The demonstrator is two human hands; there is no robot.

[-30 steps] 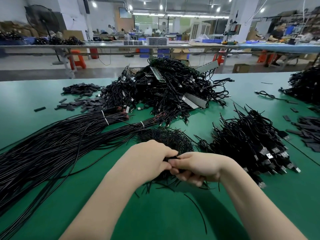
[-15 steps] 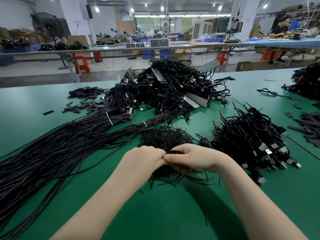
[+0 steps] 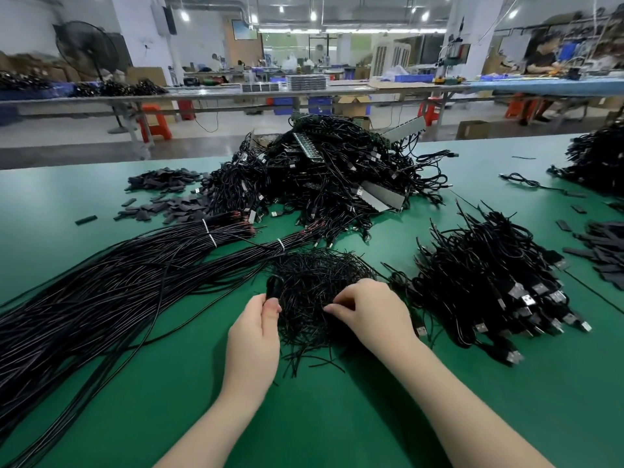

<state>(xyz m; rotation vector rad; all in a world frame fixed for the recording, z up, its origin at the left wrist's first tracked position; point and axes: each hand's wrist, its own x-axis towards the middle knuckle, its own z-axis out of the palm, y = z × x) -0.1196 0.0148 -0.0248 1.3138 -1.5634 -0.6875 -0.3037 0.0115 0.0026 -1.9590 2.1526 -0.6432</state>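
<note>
Here, near the front of the green tabletop, both hands work at a loose pile of short black ties. The left hand is curled, thumb up, and grips a small coiled black cable, whose loop sticks out above the thumb at the pile's left edge. The right hand sits on the pile's right side with its fingers bent and its thumb and forefinger drawn together among the strands. Whether a tie is actually pinched between them I cannot tell. The two hands are apart, with the pile between them.

To the left, long black cable bundles fan across the tabletop, bound near their far ends with white bands. Just right of the pile lies a heap of coiled cables with USB plugs, the plugs pointing to the right. Behind, a larger tangled mound of cables rises with grey strips in it. Flat dark pieces are scattered to its left. Beyond the tabletop stand long workbenches.
</note>
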